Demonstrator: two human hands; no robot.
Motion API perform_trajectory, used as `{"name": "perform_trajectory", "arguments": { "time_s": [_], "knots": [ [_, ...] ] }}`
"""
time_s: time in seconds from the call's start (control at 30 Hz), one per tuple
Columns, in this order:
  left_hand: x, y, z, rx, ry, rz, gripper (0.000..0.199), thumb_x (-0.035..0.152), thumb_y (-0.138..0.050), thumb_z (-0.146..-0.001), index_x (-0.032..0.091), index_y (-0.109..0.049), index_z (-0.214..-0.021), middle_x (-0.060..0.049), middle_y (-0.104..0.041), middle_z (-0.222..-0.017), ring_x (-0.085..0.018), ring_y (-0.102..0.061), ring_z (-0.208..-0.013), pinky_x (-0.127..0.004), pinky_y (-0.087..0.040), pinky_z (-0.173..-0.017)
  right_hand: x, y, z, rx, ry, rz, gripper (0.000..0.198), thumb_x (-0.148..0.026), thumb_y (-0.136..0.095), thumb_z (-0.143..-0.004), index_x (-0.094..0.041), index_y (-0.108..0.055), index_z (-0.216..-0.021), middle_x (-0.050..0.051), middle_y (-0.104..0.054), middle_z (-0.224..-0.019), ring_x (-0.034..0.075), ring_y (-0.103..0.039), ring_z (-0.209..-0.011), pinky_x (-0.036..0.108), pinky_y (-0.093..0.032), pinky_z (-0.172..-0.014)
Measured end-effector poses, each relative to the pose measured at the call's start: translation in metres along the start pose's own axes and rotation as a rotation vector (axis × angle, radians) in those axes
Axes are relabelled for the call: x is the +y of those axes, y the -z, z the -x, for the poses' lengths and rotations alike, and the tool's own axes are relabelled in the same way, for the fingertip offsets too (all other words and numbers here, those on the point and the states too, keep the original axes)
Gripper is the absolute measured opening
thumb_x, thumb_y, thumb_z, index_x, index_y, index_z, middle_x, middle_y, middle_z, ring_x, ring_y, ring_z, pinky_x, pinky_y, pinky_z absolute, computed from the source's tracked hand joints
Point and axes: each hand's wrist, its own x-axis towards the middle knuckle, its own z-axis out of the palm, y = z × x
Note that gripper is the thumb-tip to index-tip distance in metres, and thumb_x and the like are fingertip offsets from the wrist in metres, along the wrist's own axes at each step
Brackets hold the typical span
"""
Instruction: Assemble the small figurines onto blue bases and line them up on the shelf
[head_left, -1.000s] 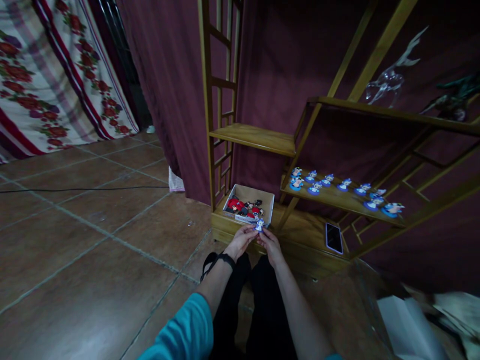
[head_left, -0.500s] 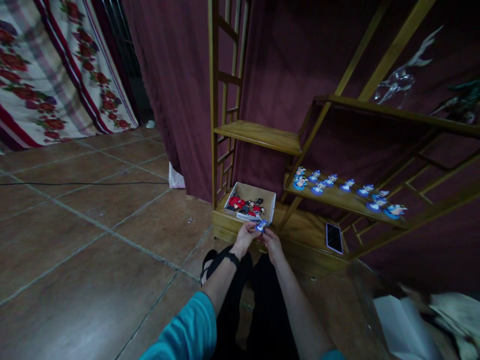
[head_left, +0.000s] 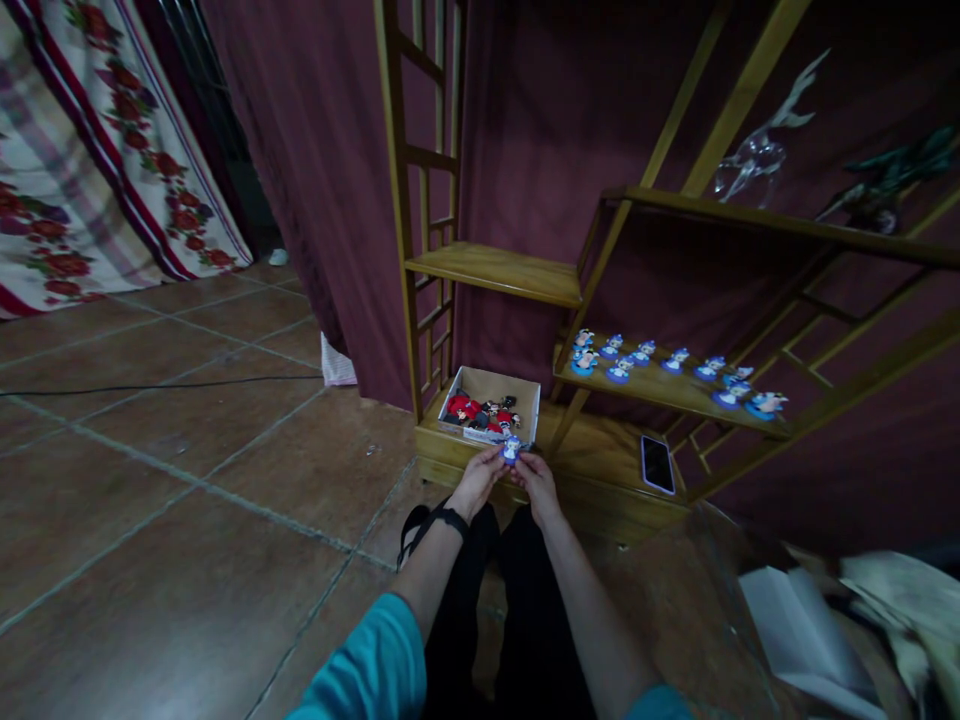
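Observation:
Between my two hands, just in front of the box, is a small purple-and-white figurine [head_left: 511,449] on a round base, held upright. My left hand [head_left: 478,477] pinches it from the left, and my right hand [head_left: 537,480] grips its other side. Behind it a cardboard box [head_left: 529,398] on the low wooden ledge holds several red and black figurines [head_left: 463,407]. To the right, a wooden shelf [head_left: 645,385] carries several similar figurines [head_left: 675,360] with purple or blue bases, standing in loose rows.
A phone [head_left: 658,465] lies on the ledge at the right. Glass deer ornament [head_left: 754,165] and a dark green ornament [head_left: 885,185] stand on the higher shelf. White box [head_left: 802,630] and cloth are at lower right. A black cable [head_left: 165,386] crosses the tiled floor.
The figurine in my hands has turned from tilted to more upright. My view has swung slightly right, so the shelves appear further left.

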Motion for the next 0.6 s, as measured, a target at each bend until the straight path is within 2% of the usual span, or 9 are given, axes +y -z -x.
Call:
{"name": "perform_trajectory", "arguments": {
  "time_s": [0.33, 0.6],
  "knots": [
    [-0.0015, 0.0021, -0.0013, 0.030, -0.013, -0.004, 0.024, 0.005, -0.061, -0.068, 0.012, -0.063, -0.091, -0.007, -0.064, -0.083, -0.011, -0.059, -0.071, -0.025, -0.048, -0.073, -0.0018, -0.0006, 0.0015, 0.016, 0.026, 0.020, 0.033, -0.037, -0.071, -0.056, -0.020, -0.058, -0.082, -0.001, -0.062, -0.074, 0.010, -0.057, -0.060, 0.024, -0.047, -0.056],
    [-0.0010, 0.0019, -0.0025, 0.049, 0.000, -0.009, 0.020, 0.009, -0.065, -0.066, 0.011, -0.061, -0.086, -0.007, -0.063, -0.080, -0.011, -0.059, -0.071, -0.025, -0.046, -0.074, -0.0058, -0.0028, 0.0041, 0.021, 0.029, 0.016, 0.031, -0.036, -0.071, -0.057, -0.020, -0.056, -0.078, -0.002, -0.062, -0.071, 0.010, -0.057, -0.060, 0.022, -0.046, -0.056]
  ]
}}
